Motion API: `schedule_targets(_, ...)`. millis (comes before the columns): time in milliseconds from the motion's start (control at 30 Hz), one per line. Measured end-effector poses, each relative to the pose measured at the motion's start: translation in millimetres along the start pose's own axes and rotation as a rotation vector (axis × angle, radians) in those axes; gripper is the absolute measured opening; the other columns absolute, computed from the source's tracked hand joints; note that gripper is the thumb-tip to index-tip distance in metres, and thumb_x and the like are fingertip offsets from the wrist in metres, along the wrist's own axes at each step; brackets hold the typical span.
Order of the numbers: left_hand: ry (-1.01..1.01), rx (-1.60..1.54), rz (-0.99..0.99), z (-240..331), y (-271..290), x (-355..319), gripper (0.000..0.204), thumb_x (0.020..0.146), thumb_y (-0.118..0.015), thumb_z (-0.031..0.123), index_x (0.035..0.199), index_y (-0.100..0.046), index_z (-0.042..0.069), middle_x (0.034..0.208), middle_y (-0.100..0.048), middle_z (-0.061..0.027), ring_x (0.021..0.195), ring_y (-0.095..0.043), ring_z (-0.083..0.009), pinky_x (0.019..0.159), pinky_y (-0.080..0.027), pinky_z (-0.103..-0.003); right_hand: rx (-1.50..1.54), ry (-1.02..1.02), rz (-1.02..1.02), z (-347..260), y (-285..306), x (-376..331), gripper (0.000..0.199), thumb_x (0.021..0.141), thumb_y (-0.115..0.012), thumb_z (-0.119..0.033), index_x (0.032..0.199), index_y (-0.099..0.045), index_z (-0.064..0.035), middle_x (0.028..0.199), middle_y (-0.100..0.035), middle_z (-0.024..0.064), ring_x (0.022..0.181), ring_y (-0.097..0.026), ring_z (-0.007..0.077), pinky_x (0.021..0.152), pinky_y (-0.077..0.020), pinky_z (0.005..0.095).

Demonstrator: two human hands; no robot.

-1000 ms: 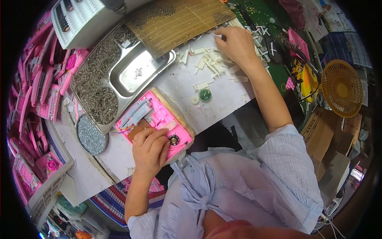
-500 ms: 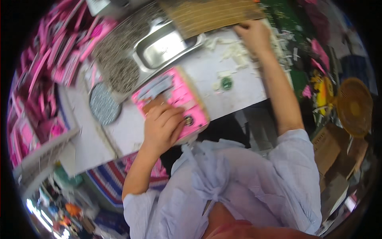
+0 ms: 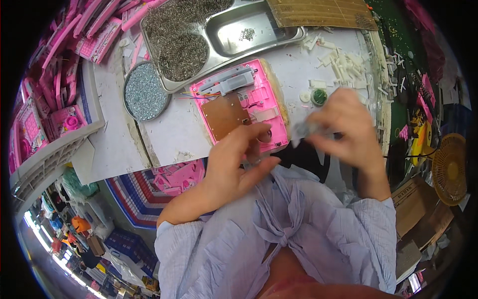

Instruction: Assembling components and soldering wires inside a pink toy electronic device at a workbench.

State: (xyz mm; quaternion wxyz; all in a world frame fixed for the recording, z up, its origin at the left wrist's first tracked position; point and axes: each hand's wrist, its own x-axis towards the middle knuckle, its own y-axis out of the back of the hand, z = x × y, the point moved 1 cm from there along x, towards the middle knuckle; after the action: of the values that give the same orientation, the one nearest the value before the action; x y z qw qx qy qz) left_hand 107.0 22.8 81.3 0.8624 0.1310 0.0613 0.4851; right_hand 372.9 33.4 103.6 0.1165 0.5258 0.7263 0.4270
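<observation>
A pink plastic casing lies open side up at the near edge of the white table. Inside it sit a brown circuit board, a grey part along its far side and thin coloured wires. My left hand rests by the casing's near edge, thumb and fingers apart with nothing seen between them. To the right, my right hand is raised near the table edge, fingers closed round a small grey-white piece; motion blur hides its kind. Beyond that hand stand a small green-filled pot and white plastic pieces.
A steel tray holds heaps of small metal parts. Beside it is a round dish of silvery screws. Cardboard covers the tray's right end. Pink casings fill a crate at left; a striped basket sits below.
My right hand has come back from the cardboard toward the casing with a small grey-white piece. My left hand has moved off the brown board to the casing's near edge, fingers spreading.
</observation>
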Motion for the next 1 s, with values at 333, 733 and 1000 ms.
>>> schedule_targets(333, 0.380, -0.605, 0.077, -7.7, -4.6, -21.2, 0.018, 0.093, -0.070, -0.005, 0.110, -0.064, -0.003, 0.106, -0.069, -0.0083, 0.084, -0.068, -0.0109, 0.073, -0.055, -0.023, 0.538, -0.153, -0.135, -15.2, -49.7, -4.1, 0.035, 0.081, -0.082, -0.006, 0.113, -0.068, -0.0055, 0.090, -0.071, 0.0078, 0.080, -0.072, 0.0218, 0.071, -0.0571, 0.0313)
schedule_targets(733, -0.165, 0.051, -0.283, 13.3, 11.8, 43.2, 0.013, 0.084, -0.077, 0.000, 0.096, -0.071, 0.002, 0.091, -0.073, -0.0116, 0.078, -0.072, -0.0222, 0.068, -0.056, -0.032, 0.871, -0.402, -0.019, -8.5, -43.8, -39.2, 0.047, 0.088, -0.076, 0.002, 0.132, -0.059, -0.0012, 0.089, -0.072, 0.0055, 0.081, -0.070, 0.0114, 0.076, -0.0528, 0.0259)
schedule_targets(1000, -0.378, 0.737, -0.043, -19.0, 11.2, 241.8, 0.015, 0.087, -0.073, 0.016, 0.095, -0.074, 0.003, 0.089, -0.073, -0.0169, 0.078, -0.071, -0.0320, 0.072, -0.055, -0.040, 0.975, -0.456, 0.163, 6.5, -35.3, -39.2, 0.046, 0.088, -0.074, 0.002, 0.132, -0.059, 0.0002, 0.084, -0.070, 0.0031, 0.079, -0.064, 0.0081, 0.077, -0.0495, 0.0259)
